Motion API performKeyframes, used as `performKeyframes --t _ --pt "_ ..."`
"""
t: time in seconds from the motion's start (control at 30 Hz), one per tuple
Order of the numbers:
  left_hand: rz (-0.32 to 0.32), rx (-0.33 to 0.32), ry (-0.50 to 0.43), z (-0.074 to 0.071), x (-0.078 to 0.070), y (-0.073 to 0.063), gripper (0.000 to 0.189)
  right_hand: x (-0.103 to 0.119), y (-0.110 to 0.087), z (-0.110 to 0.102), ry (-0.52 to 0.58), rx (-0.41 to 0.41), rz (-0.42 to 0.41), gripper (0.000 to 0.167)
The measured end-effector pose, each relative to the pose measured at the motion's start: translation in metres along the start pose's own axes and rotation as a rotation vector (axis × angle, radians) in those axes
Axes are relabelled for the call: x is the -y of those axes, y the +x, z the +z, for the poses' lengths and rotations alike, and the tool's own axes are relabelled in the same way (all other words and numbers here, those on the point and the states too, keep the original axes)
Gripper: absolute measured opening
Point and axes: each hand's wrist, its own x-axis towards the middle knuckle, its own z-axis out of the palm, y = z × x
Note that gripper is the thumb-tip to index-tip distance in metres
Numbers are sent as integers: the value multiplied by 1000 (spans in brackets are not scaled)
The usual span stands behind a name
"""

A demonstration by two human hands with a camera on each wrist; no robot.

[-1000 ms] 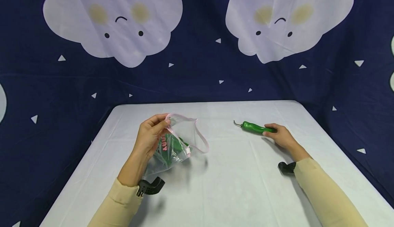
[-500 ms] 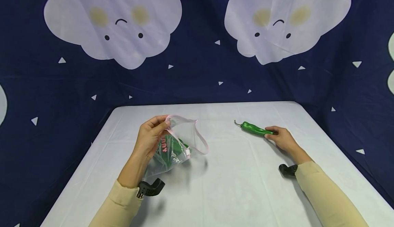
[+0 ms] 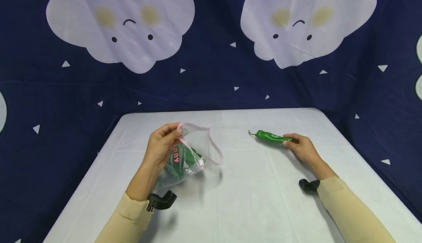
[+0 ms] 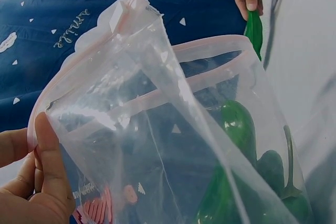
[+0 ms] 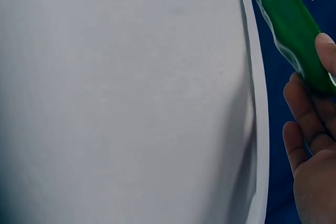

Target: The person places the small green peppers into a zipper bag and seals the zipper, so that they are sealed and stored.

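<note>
My left hand [image 3: 160, 146] pinches the pink rim of a clear zip bag [image 3: 206, 144], whose mouth gapes toward the right. Inside the bag, green peppers [image 4: 233, 135] show through the plastic in the left wrist view, one with a curved stem. Pink lettering is printed on the bag's side. On the right, my right hand [image 3: 303, 148] grips a long green chili pepper [image 3: 270, 137] by its lower end, between thumb and fingers. The pepper's thin stem points left. In the right wrist view the thumb lies over the pepper [image 5: 289, 30]; the hand is partly cut off by the frame edge.
A white cloth-covered table [image 3: 244, 199] lies under both hands. Behind it hangs a dark blue curtain [image 3: 211, 85] with clouds and small triangles. A black wrist camera [image 3: 161, 200] is strapped to the left wrist, another black camera [image 3: 308, 185] to the right.
The pepper in my right hand has tilted a little, then levelled, with its stem end shifting slightly left. My left hand and the bag have stayed in place.
</note>
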Motion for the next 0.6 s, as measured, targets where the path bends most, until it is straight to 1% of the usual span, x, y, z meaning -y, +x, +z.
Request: performKeyframes --t 0.2,0.4,0.6 --pt "0 -9 -6 1 0 0 13 9 -5 0 46 -17 -32 48" --pt "-4 -3 -3 -1 0 0 13 30 -12 1 134 -7 -48 47" --pt "-1 0 -11 0 0 0 13 49 -22 4 171 -37 -121 44"
